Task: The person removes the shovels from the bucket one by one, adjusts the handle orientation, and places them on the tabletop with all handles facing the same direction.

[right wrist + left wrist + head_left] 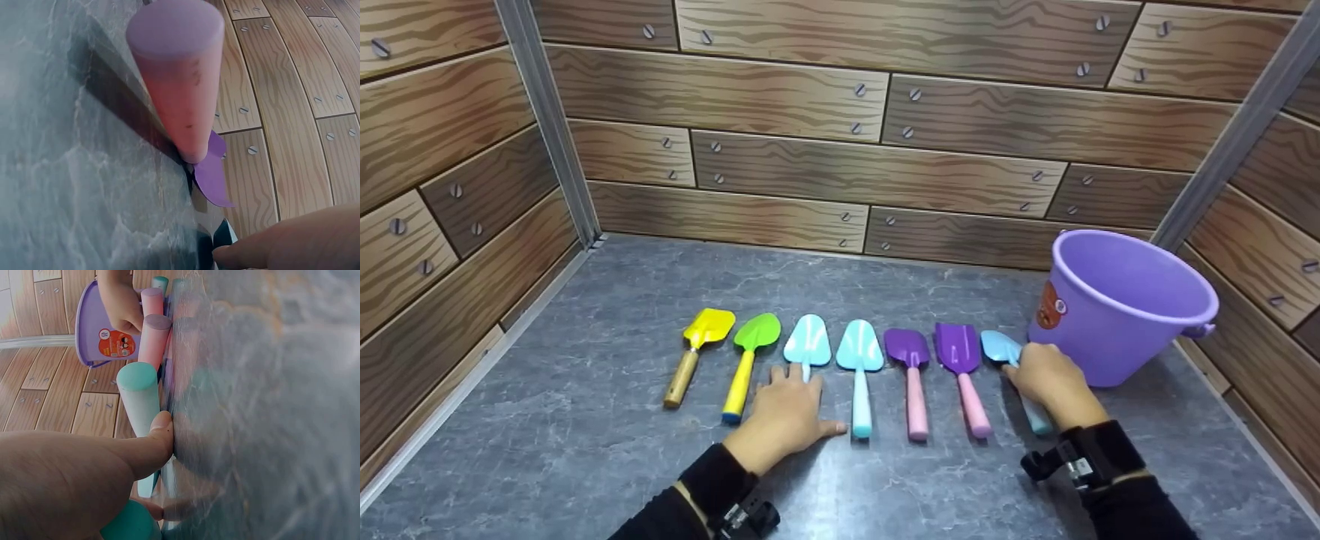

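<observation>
A row of toy shovels lies on the grey floor in the head view. My left hand (784, 412) rests over the handle of a light blue shovel (808, 341), fingers spread and thumb out to the side. Beside that thumb lies a second light blue shovel (860, 397). At the right end, my right hand (1048, 379) grips another blue shovel (1000, 346) around its upper handle, close to the bucket (1084, 337). Its blade and handle end show; the part between is hidden. The right wrist view shows one fingertip (225, 256) at that shovel.
Two purple shovels with pink handles, one (916, 405) and another (973, 405), lie between the hands. Leftward are a green shovel (757, 330) and a yellow shovel (709, 326). Wood-patterned walls (780, 90) enclose the floor (585, 450).
</observation>
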`<state>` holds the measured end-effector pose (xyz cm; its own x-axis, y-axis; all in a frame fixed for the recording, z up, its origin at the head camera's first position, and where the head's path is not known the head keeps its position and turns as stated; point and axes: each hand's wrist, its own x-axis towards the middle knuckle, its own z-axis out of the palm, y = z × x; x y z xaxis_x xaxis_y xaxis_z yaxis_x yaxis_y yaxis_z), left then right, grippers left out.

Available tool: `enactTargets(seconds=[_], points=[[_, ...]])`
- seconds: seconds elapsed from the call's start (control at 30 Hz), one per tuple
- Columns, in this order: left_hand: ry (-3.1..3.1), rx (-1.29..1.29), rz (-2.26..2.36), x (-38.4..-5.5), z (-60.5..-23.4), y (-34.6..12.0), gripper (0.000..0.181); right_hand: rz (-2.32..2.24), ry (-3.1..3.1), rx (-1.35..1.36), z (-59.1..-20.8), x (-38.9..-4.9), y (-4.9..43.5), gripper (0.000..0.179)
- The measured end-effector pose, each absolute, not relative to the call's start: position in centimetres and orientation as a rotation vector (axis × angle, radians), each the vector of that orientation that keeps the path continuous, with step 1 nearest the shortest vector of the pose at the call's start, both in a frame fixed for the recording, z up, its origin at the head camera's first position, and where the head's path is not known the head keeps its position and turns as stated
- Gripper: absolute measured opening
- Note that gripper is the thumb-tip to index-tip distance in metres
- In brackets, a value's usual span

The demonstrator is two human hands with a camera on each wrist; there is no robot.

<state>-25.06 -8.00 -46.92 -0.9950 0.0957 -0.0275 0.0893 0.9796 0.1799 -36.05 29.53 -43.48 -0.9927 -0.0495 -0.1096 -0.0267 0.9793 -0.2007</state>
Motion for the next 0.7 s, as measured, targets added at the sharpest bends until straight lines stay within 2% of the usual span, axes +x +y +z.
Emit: enactTargets(seconds=[0.5,0.7], points=[[3.098,0.167,0.296,-25.08,-46.94,-8.17,0.082,-0.268,3.013,-0.060,-42.87,-35.70,29.76,0.054],[3.092,0.165,0.288,-25.05,-46.94,-8.12,0.083,-0.260,3.006,-0.063,-42.67,-35.66,29.80,0.052]])
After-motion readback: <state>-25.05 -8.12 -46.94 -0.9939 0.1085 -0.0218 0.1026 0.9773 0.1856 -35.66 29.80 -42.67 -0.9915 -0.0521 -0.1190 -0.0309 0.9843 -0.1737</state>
